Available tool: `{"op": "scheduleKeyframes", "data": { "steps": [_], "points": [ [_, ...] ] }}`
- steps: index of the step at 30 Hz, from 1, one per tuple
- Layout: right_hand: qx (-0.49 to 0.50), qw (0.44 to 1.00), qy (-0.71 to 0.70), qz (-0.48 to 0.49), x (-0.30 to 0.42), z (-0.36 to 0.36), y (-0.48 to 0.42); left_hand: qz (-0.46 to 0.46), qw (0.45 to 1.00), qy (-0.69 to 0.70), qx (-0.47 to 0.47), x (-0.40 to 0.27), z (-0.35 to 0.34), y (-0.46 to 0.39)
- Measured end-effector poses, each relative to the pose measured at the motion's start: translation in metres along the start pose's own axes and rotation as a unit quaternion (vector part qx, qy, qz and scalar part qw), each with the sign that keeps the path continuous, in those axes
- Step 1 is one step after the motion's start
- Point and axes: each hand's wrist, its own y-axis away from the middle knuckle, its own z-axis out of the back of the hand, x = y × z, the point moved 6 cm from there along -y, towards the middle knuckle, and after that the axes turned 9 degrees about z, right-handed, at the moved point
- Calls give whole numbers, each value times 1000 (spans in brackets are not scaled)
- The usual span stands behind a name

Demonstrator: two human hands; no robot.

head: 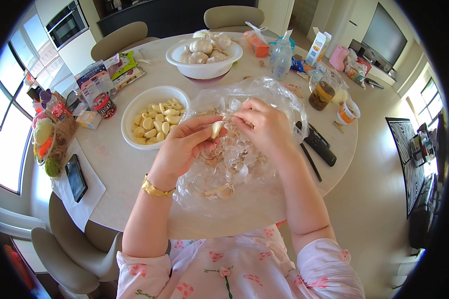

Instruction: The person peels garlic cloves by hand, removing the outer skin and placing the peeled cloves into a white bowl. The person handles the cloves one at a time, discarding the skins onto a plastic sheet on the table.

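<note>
My left hand [189, 140] pinches a garlic clove [216, 129] between thumb and fingers. Close beside it, my right hand [263, 125] has its thumb and fingertips drawn together on a bit of papery garlic skin, partly hidden by the fingers. Below both hands, a heap of garlic peels [232, 157] lies on a clear plastic bag [280, 93] spread over the table. To the left of the bag stands a white bowl [126, 125] of peeled garlic cloves [159, 119]. Farther back, another white bowl [205, 71] holds whole garlic bulbs [201, 46].
Right of the bag lie a black remote control [320, 144] and a thin black stick-like object [311, 162]. Beyond them stand a glass pitcher [323, 93] of dark liquid and a small tub [348, 112]. At left are a phone [76, 178] on paper, a round tub [104, 105] and packets [125, 67].
</note>
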Motion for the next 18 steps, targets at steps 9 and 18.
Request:
{"op": "scheduleKeyframes", "data": {
  "steps": [9,18],
  "points": [
    [-38,982,-181,-40,2,4,-5,-2,996,74,50,5,-3,-4],
    [-4,959,-272,-84,8,1,-6,-50,997,56,-14,6,-5,-2]
  ]
}}
